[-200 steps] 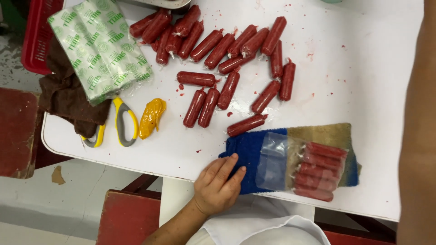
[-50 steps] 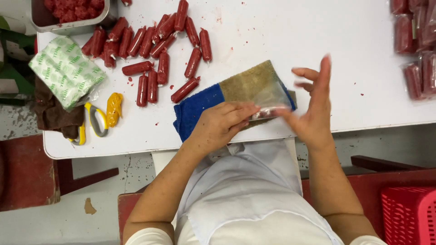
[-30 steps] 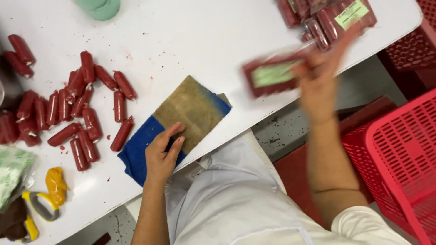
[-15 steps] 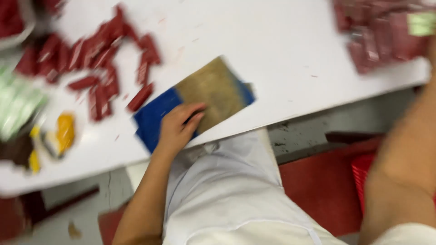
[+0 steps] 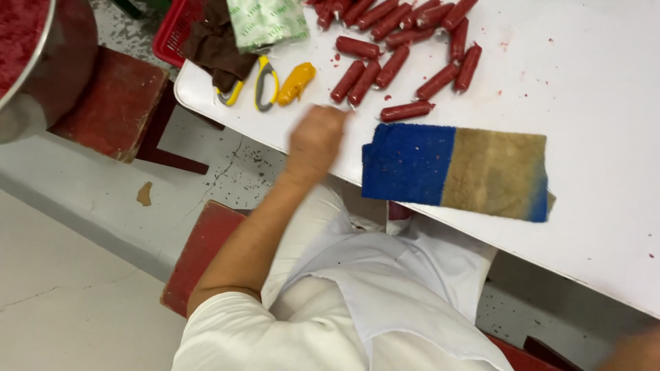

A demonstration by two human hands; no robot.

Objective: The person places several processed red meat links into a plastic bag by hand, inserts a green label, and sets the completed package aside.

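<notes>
My left hand (image 5: 316,137) is blurred with motion over the near edge of the white table (image 5: 591,96), left of a blue and tan cloth (image 5: 454,172) lying flat. It holds nothing that I can make out, and its fingers are too smeared to read. Several loose red sausages (image 5: 405,110) lie just beyond the hand and the cloth, the nearest touching the cloth's far edge. My right hand is out of view; only a blur of arm shows at the bottom right corner.
Yellow-and-grey scissors (image 5: 265,82) and a yellow piece (image 5: 295,82) lie at the table's left corner beside a brown rag (image 5: 220,45) and a green-patterned pack (image 5: 268,20). A red crate (image 5: 175,34), a metal bowl of red mince (image 5: 41,69) and red stools (image 5: 110,103) stand at the left.
My left hand has left the cloth and swung left toward the sausages. The view has turned left, and the right hand with its sealed sausage packs is no longer seen.
</notes>
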